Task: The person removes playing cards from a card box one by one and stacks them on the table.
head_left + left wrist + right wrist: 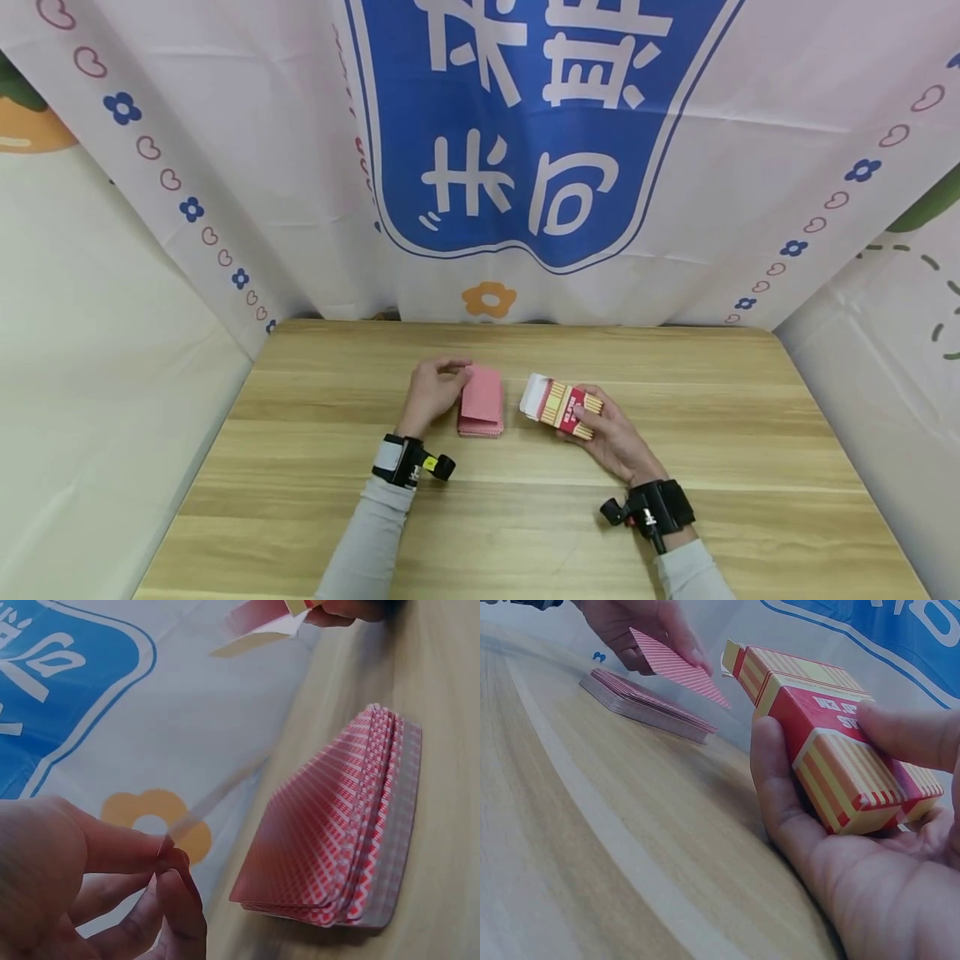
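My left hand (pixel 435 393) pinches a single red-backed playing card (pixel 676 669) between thumb and fingers. In the right wrist view the card is tilted over the rest of the deck (pixel 641 711); the left wrist view shows it nearly edge-on. The deck (pixel 322 832) lies on the table as a slightly uneven stack with its patterned backs up. To the right, my right hand (pixel 618 442) grips a red and yellow striped card box (pixel 566 407), thumb across its printed face. Its white flap (pixel 535 395) stands open, pointing toward the deck.
The wooden table (pixel 510 533) has a light grain, and its back edge meets a white cloth backdrop (pixel 315 275) with a blue printed panel. Cloth walls also stand along the left and right sides. Each wrist wears a black strap with a small camera.
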